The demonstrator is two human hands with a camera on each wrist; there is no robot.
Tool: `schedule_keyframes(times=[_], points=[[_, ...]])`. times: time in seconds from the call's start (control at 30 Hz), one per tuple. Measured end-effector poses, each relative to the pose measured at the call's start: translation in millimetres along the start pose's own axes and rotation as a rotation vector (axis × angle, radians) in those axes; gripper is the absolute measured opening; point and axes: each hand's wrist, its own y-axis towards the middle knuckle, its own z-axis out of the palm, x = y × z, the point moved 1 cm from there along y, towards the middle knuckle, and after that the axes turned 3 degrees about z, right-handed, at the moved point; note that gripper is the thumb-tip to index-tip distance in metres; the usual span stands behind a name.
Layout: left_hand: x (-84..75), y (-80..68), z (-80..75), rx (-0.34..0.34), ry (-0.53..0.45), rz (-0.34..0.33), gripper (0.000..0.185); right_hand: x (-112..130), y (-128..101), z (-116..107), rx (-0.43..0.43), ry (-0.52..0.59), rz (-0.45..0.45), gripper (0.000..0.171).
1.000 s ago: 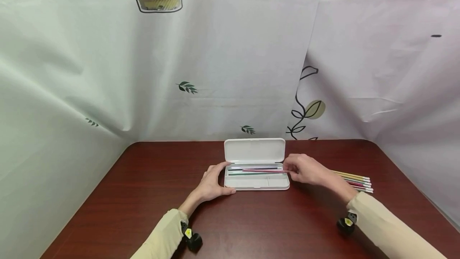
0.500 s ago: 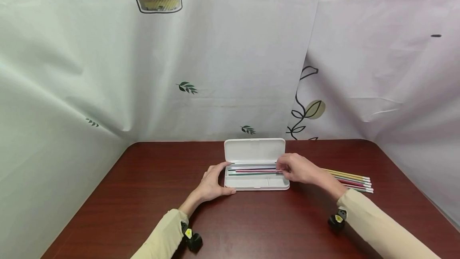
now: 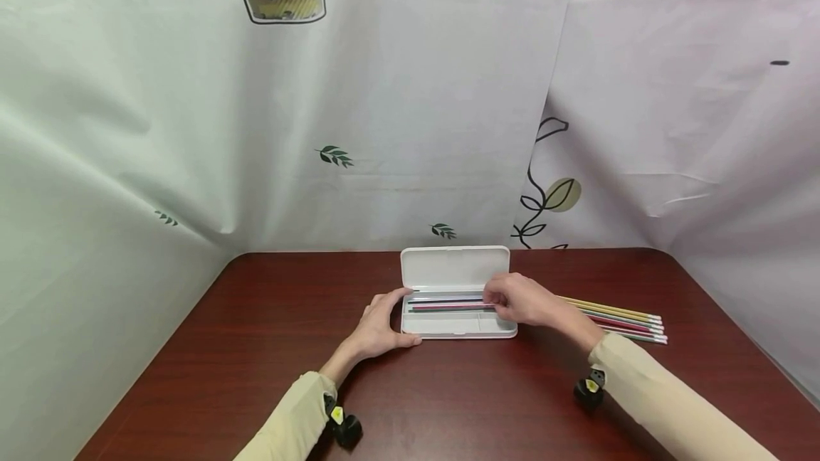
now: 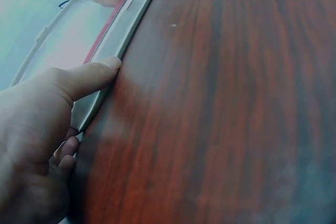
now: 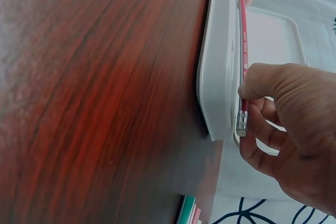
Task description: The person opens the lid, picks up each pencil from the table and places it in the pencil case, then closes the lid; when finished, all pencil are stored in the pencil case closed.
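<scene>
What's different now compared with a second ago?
The right hand has moved left, carrying the red pencil farther along the white case; its grip hasn't let go. The left hand stays on the case's left end, the lid stays open, and the pencils on the table lie as before.

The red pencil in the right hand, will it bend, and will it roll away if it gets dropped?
The red pencil is probably stiff: it looks straight though the right hand pinches it near one end. It's likely light, being so thin. Dropped, it might not roll far, because the white case beneath it has raised sides.
</scene>
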Motion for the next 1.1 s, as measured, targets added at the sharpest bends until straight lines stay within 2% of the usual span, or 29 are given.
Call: schedule_keyframes(times=[0.33, 0.7, 0.9, 1.1], points=[[1.7, 0.3, 1.1, -0.002, -0.005, 0.008, 0.086, 2, 5, 6, 0.022, -0.015, 0.006, 0.018], [1.4, 0.1, 1.4, -0.005, -0.004, 0.006, 0.085, 3, 1, 3, -0.036, 0.000, -0.010, 0.015], [1.0, 0.4, 1.1, -0.002, -0.003, 0.009, 0.085, -1, -18, -11, -0.104, 0.012, 0.025, 0.016], [0.5, 0.7, -0.5, 0.001, -0.003, 0.014, 0.085, -17, -54, -23, -0.208, -0.007, 0.019, 0.018]])
